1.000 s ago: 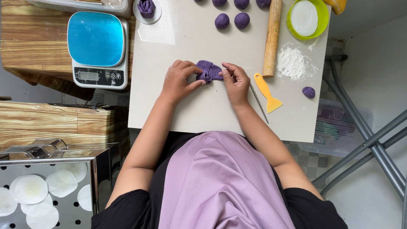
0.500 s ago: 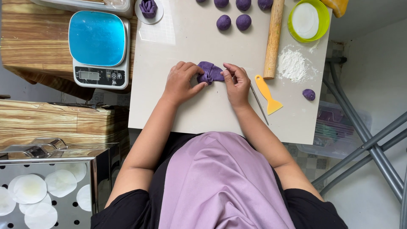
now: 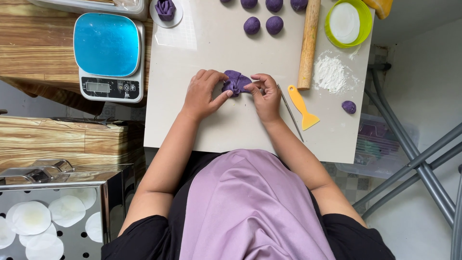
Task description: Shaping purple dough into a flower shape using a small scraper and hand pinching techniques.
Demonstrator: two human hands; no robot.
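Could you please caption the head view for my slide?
Both hands pleat purple dough on a white board.

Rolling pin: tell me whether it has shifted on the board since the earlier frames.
No. The wooden rolling pin lies as before, upright between the purple dough balls and the flour pile, its lower end beside the yellow scraper.

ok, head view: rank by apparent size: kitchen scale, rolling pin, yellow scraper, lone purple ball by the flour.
1. kitchen scale
2. rolling pin, top end cut off by the frame
3. yellow scraper
4. lone purple ball
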